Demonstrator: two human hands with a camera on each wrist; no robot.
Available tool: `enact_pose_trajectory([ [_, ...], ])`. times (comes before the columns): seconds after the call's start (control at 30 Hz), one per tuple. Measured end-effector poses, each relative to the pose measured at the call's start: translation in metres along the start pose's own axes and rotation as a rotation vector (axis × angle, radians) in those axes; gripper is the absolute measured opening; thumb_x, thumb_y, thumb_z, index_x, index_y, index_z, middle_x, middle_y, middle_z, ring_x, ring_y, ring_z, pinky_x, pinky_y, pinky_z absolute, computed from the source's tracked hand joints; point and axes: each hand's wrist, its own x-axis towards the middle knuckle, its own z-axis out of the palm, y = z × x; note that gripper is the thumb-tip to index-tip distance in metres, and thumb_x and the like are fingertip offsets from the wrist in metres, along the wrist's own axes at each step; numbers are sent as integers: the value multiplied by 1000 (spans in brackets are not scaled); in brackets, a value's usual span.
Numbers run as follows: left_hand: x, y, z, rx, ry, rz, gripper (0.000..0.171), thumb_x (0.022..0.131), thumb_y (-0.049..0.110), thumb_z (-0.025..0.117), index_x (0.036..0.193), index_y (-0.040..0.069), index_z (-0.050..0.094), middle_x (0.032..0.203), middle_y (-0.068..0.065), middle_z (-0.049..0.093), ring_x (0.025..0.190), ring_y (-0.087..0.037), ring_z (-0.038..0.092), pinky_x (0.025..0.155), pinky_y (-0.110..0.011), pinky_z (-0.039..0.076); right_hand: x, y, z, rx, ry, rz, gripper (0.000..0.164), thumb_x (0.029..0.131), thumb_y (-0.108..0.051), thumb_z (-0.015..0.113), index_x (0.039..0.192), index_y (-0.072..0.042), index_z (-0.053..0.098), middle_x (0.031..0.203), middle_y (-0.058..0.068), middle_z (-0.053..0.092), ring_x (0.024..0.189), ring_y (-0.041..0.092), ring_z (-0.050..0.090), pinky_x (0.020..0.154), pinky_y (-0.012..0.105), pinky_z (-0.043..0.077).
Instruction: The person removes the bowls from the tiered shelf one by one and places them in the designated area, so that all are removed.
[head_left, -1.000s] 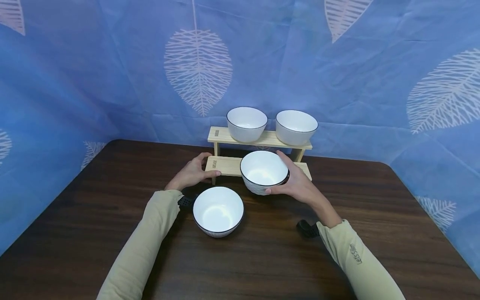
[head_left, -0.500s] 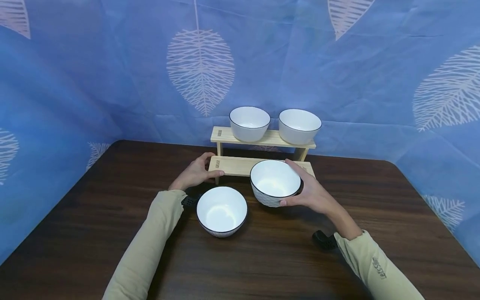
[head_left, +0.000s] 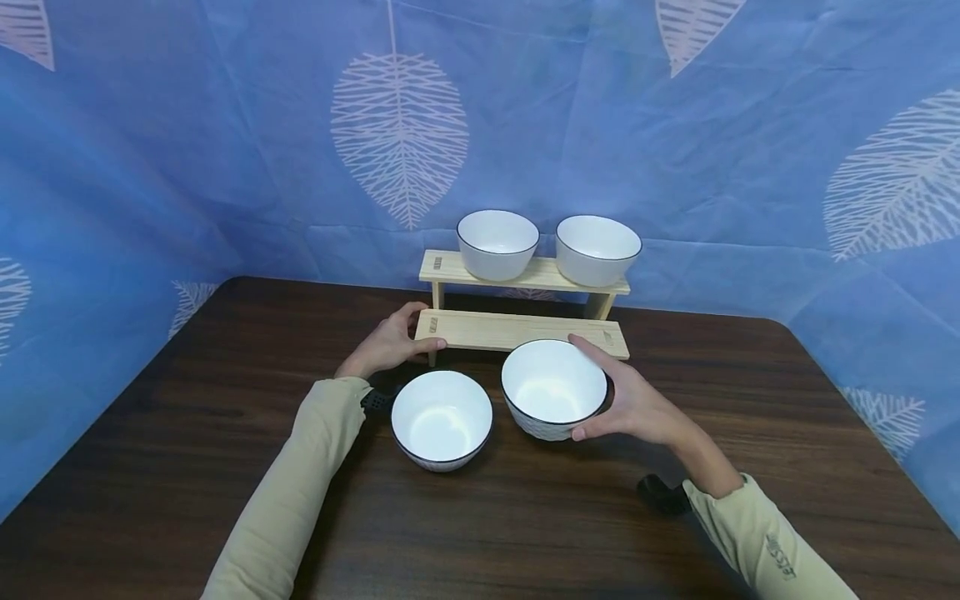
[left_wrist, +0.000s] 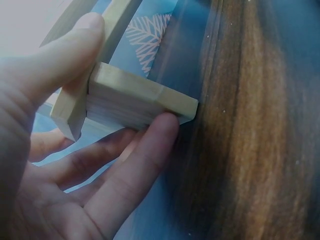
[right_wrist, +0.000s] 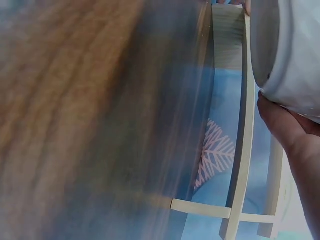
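A two-tier light wooden rack (head_left: pixel 517 331) stands at the back of the table. My left hand (head_left: pixel 386 343) grips the left end of its lower shelf; in the left wrist view, the thumb lies over the shelf and a fingertip touches the wooden leg (left_wrist: pixel 135 97). With fingers and thumb, my right hand (head_left: pixel 637 404) holds a white dark-rimmed bowl (head_left: pixel 553 383) by its right side, upright, in front of the rack. In the right wrist view the bowl's patterned underside (right_wrist: pixel 300 55) shows beyond the rack's shelf edge. Left of it, a matching bowl (head_left: pixel 442 417) sits on the table.
Two more white bowls, a left one (head_left: pixel 498 246) and a right one (head_left: pixel 597 250), stand side by side on the rack's upper shelf. The dark wooden table (head_left: pixel 465 533) reaches back to a blue leaf-patterned cloth (head_left: pixel 262 150).
My right hand has drawn its bowl from over the lower shelf toward me and slightly right, so the whole lower shelf now shows. My left hand keeps its grip on the rack.
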Motion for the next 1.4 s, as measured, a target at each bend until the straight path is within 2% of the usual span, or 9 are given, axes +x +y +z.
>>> enact_pose_trajectory([
  [0.17, 0, 0, 1, 1, -4, 3, 80, 95, 15, 75, 155, -4, 26, 138, -30, 48, 110, -39, 64, 86, -44, 60, -7, 1, 3, -25, -24, 0, 118, 68, -13, 94, 158, 5, 20, 153, 31, 33, 132, 48, 41, 98, 45, 50],
  [0.37, -1, 0, 0, -4, -7, 1, 80, 95, 14, 74, 155, -4, 25, 141, -31, 46, 112, -39, 64, 87, -44, 60, -10, 1, 5, -57, -42, 4, 117, 67, -13, 95, 157, 8, 22, 150, 32, 38, 128, 44, 47, 96, 36, 51],
  [0.57, -3, 0, 0, -11, 2, 14, 79, 96, 13, 73, 155, -5, 25, 140, -32, 46, 111, -40, 64, 86, -44, 60, -8, 1, 6, -68, -80, 8, 117, 68, -17, 95, 156, 9, 23, 149, 30, 41, 124, 41, 49, 96, 46, 50],
  [0.77, -3, 0, 2, -11, -4, -2, 80, 95, 14, 74, 156, -4, 25, 141, -31, 46, 111, -40, 64, 85, -43, 61, -9, 4, 10, -44, -125, 42, 115, 69, -23, 94, 156, 8, 25, 145, 29, 45, 121, 40, 53, 93, 35, 52],
  [0.9, -2, 0, 1, -5, 5, 4, 78, 95, 13, 75, 155, -4, 27, 138, -31, 48, 110, -40, 65, 84, -43, 61, -9, 5, 11, -46, -138, 46, 115, 69, -24, 94, 155, 8, 26, 144, 29, 46, 121, 40, 53, 93, 32, 51],
  [1.17, 0, 0, -1, -12, 8, -13, 78, 94, 13, 76, 153, -4, 29, 134, -30, 50, 109, -39, 65, 83, -44, 61, -9, 7, 4, 36, -235, 16, 117, 72, -20, 93, 158, 7, 17, 147, 32, 37, 124, 42, 49, 95, 27, 49],
  [1.27, 0, -1, 0, -9, 12, -13, 79, 93, 13, 76, 154, -4, 29, 134, -30, 50, 109, -39, 65, 83, -44, 61, -9, 8, 4, 68, -260, 21, 120, 72, -18, 93, 158, 6, 13, 148, 31, 36, 125, 43, 47, 97, 30, 48],
  [1.4, 1, -1, 0, -4, 12, -4, 79, 94, 14, 76, 154, -4, 28, 133, -30, 51, 108, -39, 65, 82, -44, 61, -7, 9, 8, 34, -281, 48, 122, 70, -17, 93, 158, 5, 11, 149, 30, 36, 127, 43, 46, 101, 43, 46],
])
